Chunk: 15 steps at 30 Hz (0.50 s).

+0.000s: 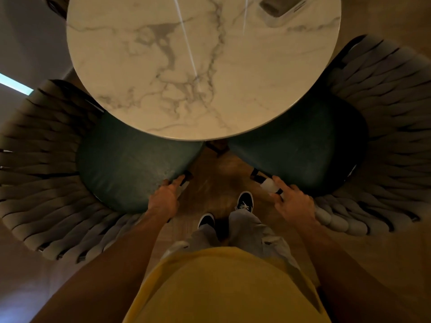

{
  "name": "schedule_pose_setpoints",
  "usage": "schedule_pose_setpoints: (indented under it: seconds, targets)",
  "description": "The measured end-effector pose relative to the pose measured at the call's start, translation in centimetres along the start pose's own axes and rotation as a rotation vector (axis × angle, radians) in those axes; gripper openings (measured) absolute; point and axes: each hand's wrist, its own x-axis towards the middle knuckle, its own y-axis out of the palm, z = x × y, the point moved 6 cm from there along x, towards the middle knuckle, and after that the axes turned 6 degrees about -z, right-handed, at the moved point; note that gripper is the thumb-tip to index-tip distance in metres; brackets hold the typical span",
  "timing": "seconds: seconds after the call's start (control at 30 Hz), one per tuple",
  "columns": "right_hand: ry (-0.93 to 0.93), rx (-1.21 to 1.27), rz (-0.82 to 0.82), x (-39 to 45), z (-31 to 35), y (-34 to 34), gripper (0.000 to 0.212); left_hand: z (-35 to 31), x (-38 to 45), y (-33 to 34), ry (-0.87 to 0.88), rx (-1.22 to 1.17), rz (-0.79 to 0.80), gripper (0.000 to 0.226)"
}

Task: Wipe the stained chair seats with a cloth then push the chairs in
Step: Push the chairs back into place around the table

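Two chairs with dark green seats and woven grey backs stand at a round marble table [203,66], their seats partly under its top. My left hand [166,197] grips the front corner of the left chair seat [130,164], thumb on top and fingers curled over the edge. A pale scrap shows just under that hand; what it is I cannot tell. My right hand [293,199] holds a small white cloth [270,185] at the front corner of the right chair seat [310,148].
A phone-like object [282,5] lies at the table's far right. The left chair back [42,159] and right chair back [391,141] curve round on both sides. My feet stand on the wooden floor [217,180] between the chairs. The table leg [218,146] shows between the seats.
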Motion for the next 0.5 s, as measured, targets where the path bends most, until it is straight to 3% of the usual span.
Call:
schedule_pose_setpoints:
  seconds: [0.5]
  targets:
    - [-0.015, -0.062, -0.016, -0.2, -1.6, -0.5, 0.057, 0.5, -1.1, 0.7, 0.012, 0.018, -0.003, 0.078]
